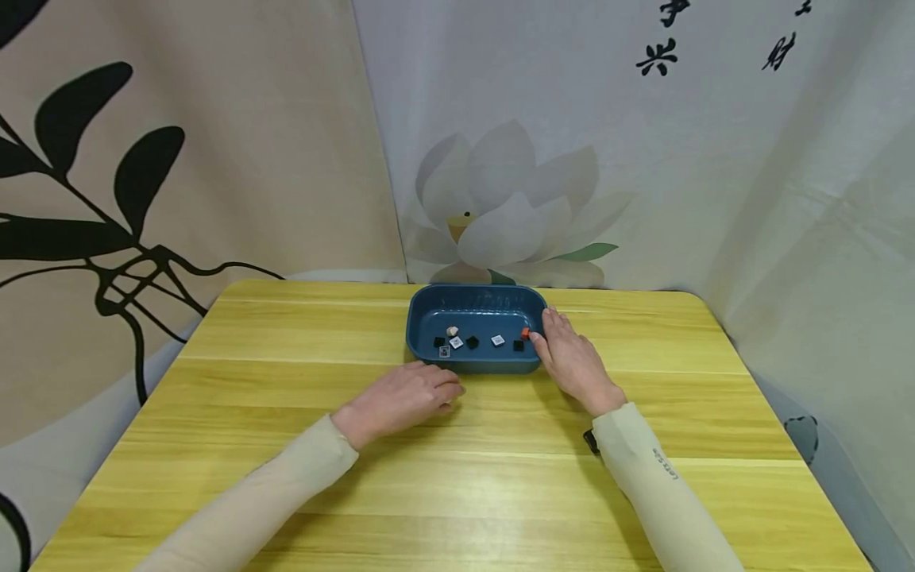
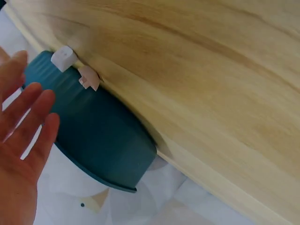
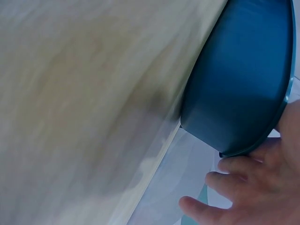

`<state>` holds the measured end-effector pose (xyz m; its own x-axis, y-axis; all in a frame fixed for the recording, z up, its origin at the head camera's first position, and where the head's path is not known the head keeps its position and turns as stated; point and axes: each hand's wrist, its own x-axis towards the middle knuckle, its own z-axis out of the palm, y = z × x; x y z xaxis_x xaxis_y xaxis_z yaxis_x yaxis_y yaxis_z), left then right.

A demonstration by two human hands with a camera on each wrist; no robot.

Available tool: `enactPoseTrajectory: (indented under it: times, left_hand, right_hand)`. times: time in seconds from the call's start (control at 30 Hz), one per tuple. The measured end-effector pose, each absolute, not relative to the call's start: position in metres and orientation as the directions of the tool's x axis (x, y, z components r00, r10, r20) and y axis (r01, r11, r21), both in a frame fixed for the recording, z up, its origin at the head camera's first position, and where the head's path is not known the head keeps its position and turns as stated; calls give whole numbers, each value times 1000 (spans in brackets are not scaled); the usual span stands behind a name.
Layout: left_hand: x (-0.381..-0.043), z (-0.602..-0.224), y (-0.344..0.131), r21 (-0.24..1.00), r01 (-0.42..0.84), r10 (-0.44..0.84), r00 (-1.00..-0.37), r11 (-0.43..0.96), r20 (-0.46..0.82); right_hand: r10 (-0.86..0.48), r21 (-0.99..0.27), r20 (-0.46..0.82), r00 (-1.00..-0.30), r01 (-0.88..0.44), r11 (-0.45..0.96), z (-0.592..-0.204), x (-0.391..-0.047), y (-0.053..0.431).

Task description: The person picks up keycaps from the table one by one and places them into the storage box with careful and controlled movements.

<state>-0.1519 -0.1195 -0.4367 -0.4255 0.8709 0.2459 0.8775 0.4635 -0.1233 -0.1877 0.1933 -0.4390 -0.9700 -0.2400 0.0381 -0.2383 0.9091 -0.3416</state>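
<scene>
A dark blue rectangular tray (image 1: 473, 368) stands near the back edge of the table, with several small black, white and orange pieces inside it. My right hand (image 1: 575, 361) grips the tray's right end, thumb over the rim and fingers along the outer side; the right wrist view shows those fingers (image 3: 239, 180) spread past the corner. Close in front of the tray's left half, my left hand (image 1: 407, 397) hovers palm down with relaxed fingers and holds nothing. In the left wrist view, a small white block (image 2: 64, 58) and a pinkish piece (image 2: 89, 78) lie beside the tray wall.
The wooden table (image 1: 457, 492) extends toward me and to both sides. Behind its back edge hangs a pale curtain (image 1: 543, 103) with a printed lotus and dark leaves. A black band (image 1: 591, 442) shows at the right sleeve cuff.
</scene>
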Motion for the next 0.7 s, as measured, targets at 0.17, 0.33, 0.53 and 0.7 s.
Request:
enactPoseTrajectory:
  times: [0.17,0.33,0.53,0.7]
  left_hand:
    - [-151,-440,-117,-164,869,879,-436,467,195]
    - [-150,-441,-115,-207,857,881,-449,472,148]
    - [-149,-444,-111,-240,837,871,-477,491,117]
    - [-149,-445,-110,-281,819,864,-493,500,99]
  right_hand:
    - [-238,-334,36,-971,-236,913,-440,-187,193]
    - [-237,-329,37,-971,-235,914,-439,-188,193]
    - [-232,-334,27,-972,-228,915,-440,-188,193]
    - [-225,-336,20,-974,-218,916,-440,-188,193]
